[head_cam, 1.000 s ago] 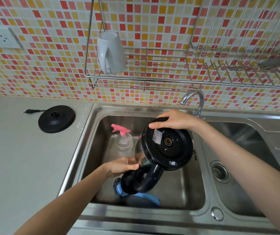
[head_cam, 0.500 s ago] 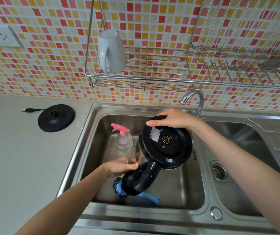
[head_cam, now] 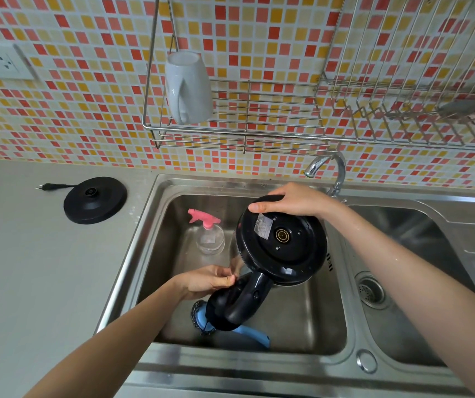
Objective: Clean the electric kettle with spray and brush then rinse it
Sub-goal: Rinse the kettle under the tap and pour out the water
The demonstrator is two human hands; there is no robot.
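Kettle (head_cam: 282,242) is held in the air over the left basin of the steel sink (head_cam: 144,225), tipped so that its round black underside, with a silver label and a brass-ringed connector, faces the camera and its black handle points down toward the near edge. The right hand (head_cam: 293,201) is clamped on the far rim of the kettle's bottom, fingers curled over the edge and thumb lying along it. The left hand (head_cam: 204,282) comes in from the near left, its fingertips drawn together in a pinch at the spot where the handle's lower end meets the body; what exactly they pinch there cannot be made out.

On the basin floor behind the kettle stands a clear spray bottle (head_cam: 209,237) with a pink trigger head, upright. A brush (head_cam: 247,333) with a blue handle lies under the kettle's handle, partly hidden by it.

On the grey desk (head_cam: 29,268) left of the sink sits the black power base (head_cam: 95,200), its plug (head_cam: 48,186) lying loose beside it. A white mug (head_cam: 188,87) hangs mouth-down in the wire rack (head_cam: 244,133) on the tiled wall, above the chrome faucet (head_cam: 328,165).
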